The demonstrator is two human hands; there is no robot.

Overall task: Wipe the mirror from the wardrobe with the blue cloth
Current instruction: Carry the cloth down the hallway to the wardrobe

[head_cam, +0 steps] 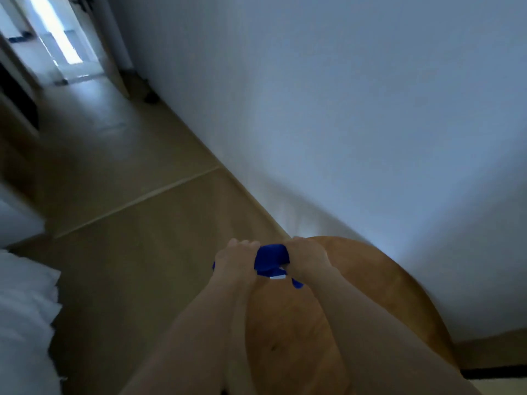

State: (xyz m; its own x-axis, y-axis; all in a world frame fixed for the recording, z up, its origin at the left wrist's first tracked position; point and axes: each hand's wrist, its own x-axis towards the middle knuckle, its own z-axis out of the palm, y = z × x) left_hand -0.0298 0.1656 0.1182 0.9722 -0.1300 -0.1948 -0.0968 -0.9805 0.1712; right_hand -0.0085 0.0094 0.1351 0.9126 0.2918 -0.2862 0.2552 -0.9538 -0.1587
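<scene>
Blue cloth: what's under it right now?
Under the blue cloth, held between the left hand and right hand, is the round wooden table. Whether the cloth touches the tabletop cannot be told; hands and cloth cover that spot.

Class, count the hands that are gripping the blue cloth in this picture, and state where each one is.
2. The left hand grips the blue cloth on its left side; the right hand grips its right side, above the round wooden table. Their fingertips are hidden.
</scene>
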